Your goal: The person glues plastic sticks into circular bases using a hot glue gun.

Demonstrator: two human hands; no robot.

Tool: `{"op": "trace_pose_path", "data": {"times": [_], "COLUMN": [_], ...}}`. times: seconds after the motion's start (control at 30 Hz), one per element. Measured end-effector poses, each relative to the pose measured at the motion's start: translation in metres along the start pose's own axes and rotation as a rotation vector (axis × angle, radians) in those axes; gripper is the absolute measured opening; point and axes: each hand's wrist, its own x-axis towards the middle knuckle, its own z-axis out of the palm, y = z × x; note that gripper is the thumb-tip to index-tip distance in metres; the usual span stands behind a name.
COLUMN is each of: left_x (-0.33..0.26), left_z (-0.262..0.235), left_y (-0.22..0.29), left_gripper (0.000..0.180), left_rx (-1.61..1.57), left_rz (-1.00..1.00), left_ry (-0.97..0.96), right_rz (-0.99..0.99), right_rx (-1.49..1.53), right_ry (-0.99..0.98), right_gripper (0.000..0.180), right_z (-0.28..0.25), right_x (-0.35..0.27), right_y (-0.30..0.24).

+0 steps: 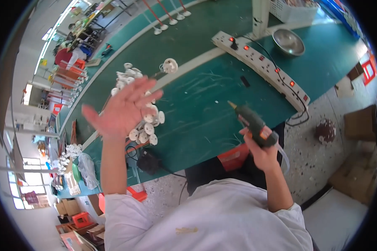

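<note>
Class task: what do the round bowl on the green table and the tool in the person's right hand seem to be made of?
Bowl: probably metal, a shiny silver surface with bright reflections. Glue gun gripped in the right hand: seemingly dark green moulded plastic, matt, with an orange patch and a brassy, likely metal, nozzle.

Dark green glue gun (252, 122) with orange trigger, brass nozzle tilted up-left, above green table's near edge, gripped at handle.

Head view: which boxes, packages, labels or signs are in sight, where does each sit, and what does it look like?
Cardboard boxes: on the floor at right, brown, open flaps.
Red crate: lower left on the floor, small, among brown cartons.
White basket: top edge of the green table, latticed plastic.
Label: orange patch on the green glue gun held in the right hand.
No screens visible.
</note>
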Motion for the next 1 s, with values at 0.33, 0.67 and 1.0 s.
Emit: {"op": "trace_pose_path", "data": {"times": [0.33, 0.67, 1.0], "left_x": [-0.03, -0.049, -0.052], "left_z": [0.08, 0.086, 0.104], "left_y": [-0.111, -0.125, -0.157], "left_gripper": [0.042, 0.017, 0.016], "left_rx": [0.617, 1.578, 1.582], "left_rz": [-0.195, 0.0, -0.01], "left_ry": [0.447, 0.62, 0.707], "right_rz": [-0.165, -0.159, -0.224], "right_rx": [-0.249, -0.381, -0.457], "right_ry": [-0.255, -0.323, -0.292], "right_gripper": [0.017, 0.028, 0.03], "right_z": [-0.005, 0.008, 0.024], "right_x": [-0.062, -0.053, -0.054], "right_y": [-0.012, -0.007, 0.014]}}
